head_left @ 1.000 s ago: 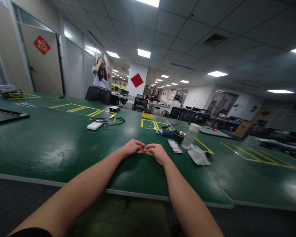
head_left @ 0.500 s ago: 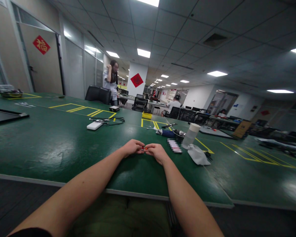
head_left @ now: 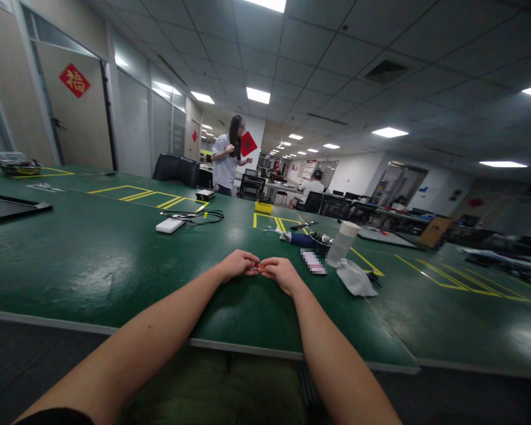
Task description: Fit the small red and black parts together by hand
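Just above the green table (head_left: 150, 271), my left hand (head_left: 239, 264) and my right hand (head_left: 279, 273) meet at the fingertips. Between them shows a small red and orange object (head_left: 261, 267), too small for me to name its kind. The fingers of both hands are pinched closed around it, and they hide most of it. Whether it is one piece or two, I cannot tell. To the right of my right hand lies a flat, blurred-out pinkish rectangle (head_left: 312, 261).
A frosted bottle (head_left: 343, 243) stands behind a pale cloth pouch (head_left: 356, 277) on the right. Beside the bottle are a metal bowl (head_left: 322, 241) and a dark blue rolled item (head_left: 301, 239). Left lies a white power bank (head_left: 170, 225) with black cable. Further back sits a yellow box (head_left: 263, 207).
A person in a white top beyond the table has moved to the right and lowered a raised hand. My hands and the small object look the same.
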A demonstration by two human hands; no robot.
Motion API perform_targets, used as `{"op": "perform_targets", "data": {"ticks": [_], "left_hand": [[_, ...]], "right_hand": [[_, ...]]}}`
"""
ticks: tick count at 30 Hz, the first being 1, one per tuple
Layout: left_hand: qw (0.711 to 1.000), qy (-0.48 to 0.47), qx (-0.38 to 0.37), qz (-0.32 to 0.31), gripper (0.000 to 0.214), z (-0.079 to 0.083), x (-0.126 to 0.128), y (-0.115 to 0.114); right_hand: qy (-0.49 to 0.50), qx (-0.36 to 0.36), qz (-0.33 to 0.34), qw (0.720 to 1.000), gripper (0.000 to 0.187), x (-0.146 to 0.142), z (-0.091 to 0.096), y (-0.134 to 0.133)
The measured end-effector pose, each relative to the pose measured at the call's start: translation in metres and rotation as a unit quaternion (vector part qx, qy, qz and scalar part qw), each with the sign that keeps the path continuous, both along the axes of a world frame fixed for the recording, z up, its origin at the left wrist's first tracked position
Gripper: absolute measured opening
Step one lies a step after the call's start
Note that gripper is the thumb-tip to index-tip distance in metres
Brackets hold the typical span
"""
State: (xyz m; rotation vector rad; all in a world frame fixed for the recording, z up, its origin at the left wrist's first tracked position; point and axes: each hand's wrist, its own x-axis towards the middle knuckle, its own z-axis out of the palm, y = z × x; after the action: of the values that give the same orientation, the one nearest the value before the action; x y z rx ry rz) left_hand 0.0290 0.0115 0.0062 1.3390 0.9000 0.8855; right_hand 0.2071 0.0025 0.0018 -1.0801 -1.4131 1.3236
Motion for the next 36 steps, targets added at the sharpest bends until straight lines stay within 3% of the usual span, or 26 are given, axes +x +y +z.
{"op": "perform_targets", "data": {"ticks": [7,19,29,36], "left_hand": [[1.0,-0.002,0.004,-0.003,0.026,0.002,0.0,-0.003],[1.0,0.001,0.016,-0.003,0.027,-0.008,-0.001,0.006],[1.0,0.001,-0.002,0.003,0.026,0.002,0.0,-0.003],[1.0,-0.003,0.022,-0.018,0.026,0.001,0.0,-0.002]], "right_hand": [[-0.002,-0.005,0.0,1.0,0.02,0.0,0.001,-0.001],[-0.006,0.001,0.004,1.0,0.02,0.001,-0.001,0.0],[-0.004,-0.005,-0.001,1.0,0.019,0.0,0.001,-0.001],[-0.005,-0.002,0.001,1.0,0.019,0.0,0.002,-0.003]]}}
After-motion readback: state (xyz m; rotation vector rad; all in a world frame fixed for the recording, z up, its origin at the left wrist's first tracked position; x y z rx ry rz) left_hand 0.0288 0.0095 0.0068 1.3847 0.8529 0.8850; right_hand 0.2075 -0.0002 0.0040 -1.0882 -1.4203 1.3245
